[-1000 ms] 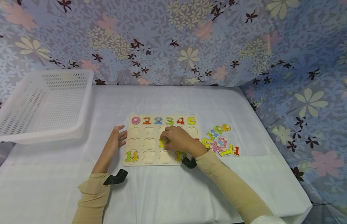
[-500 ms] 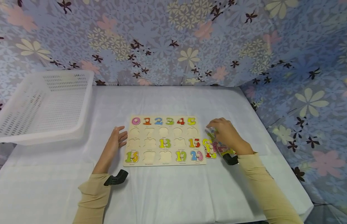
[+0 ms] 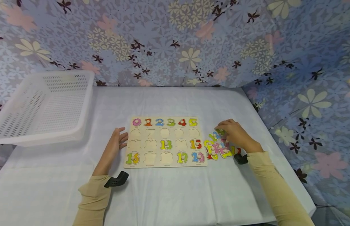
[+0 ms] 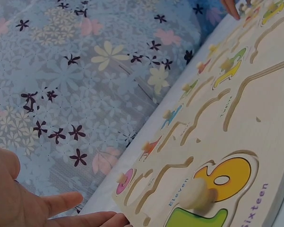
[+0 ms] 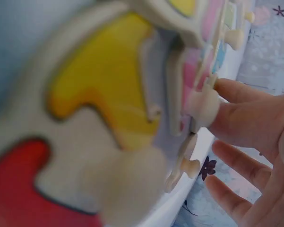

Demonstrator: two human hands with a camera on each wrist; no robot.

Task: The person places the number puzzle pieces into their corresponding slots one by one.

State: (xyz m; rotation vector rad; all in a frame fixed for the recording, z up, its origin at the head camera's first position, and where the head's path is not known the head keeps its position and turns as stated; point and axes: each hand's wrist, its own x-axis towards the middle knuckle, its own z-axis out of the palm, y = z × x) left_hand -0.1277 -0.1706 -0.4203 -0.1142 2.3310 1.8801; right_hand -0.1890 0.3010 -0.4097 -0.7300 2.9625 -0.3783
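A wooden number puzzle board (image 3: 159, 157) lies on the table. Its top row holds 0 to 5, and 13 (image 3: 166, 144), 15, 16 (image 4: 222, 177), 19 and 20 sit lower down. Several other recesses are bare. My left hand (image 3: 116, 141) rests beside the board's left edge, fingers loosely extended, holding nothing. To the right of the board, my right hand (image 3: 235, 134) reaches over a pile of knobbed number pieces (image 3: 215, 148). Its fingertips are at a green piece (image 3: 220, 131). Knobs hide the thumb and index tips in the right wrist view, so whether they pinch anything is unclear.
A white perforated plastic basket (image 3: 86, 106) stands at the back left of the white-covered table (image 3: 163, 197). Floral cloth (image 3: 169, 40) hangs behind the table and along its right side. Some loose pieces overlap each other.
My right hand has left piece 13 in the board and moved right to the loose pile, then shifted slightly farther right over it. My left hand has stayed in place.
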